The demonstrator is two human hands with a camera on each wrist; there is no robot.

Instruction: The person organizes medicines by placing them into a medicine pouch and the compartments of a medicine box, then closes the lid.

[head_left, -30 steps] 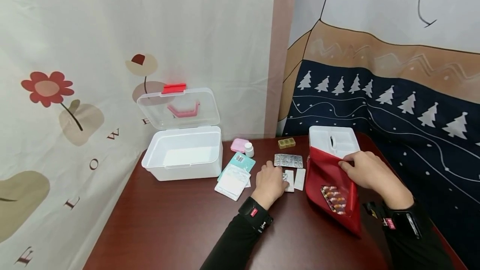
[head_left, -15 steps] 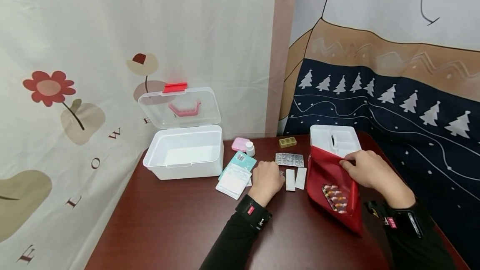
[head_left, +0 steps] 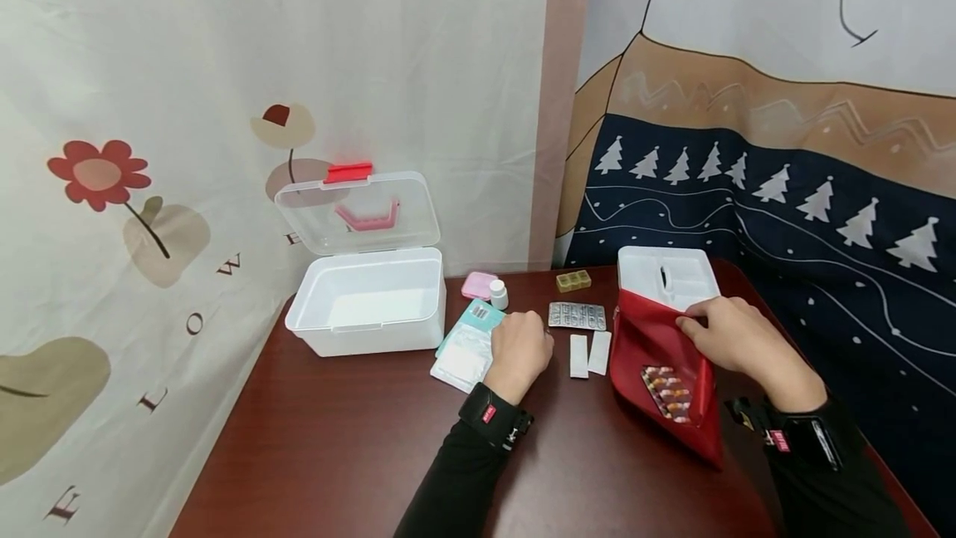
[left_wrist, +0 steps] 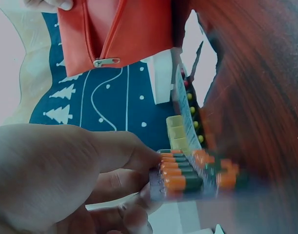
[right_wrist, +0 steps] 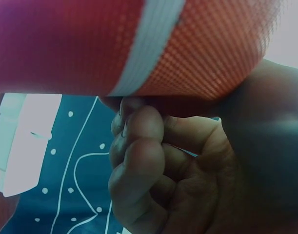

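In the left wrist view my left hand [left_wrist: 66, 170] pinches a blister pack [left_wrist: 180, 175] of orange and green capsules between thumb and fingers. The head view hides this pack behind the left hand [head_left: 520, 347], which is over the table beside the white and teal packets [head_left: 463, 355]. My right hand [head_left: 735, 343] grips the upper edge of a red zip pouch [head_left: 650, 330] and holds it up at a tilt. Another blister pack [head_left: 667, 394] of coloured capsules shows at the pouch; I cannot tell whether it lies inside or on it.
An open white box [head_left: 366, 335] with a clear raised lid stands at left. Between box and pouch lie a pink case [head_left: 476, 285], white bottle [head_left: 498, 295], yellow pill organiser [head_left: 573, 281], silver-backed blister pack [head_left: 577, 315] and two white strips [head_left: 578, 356]. A white case [head_left: 665, 272] sits behind the pouch.
My left hand has picked up the capsule blister pack near the white strips and moved left and slightly away, towards the packets. The right hand keeps its grip on the pouch.
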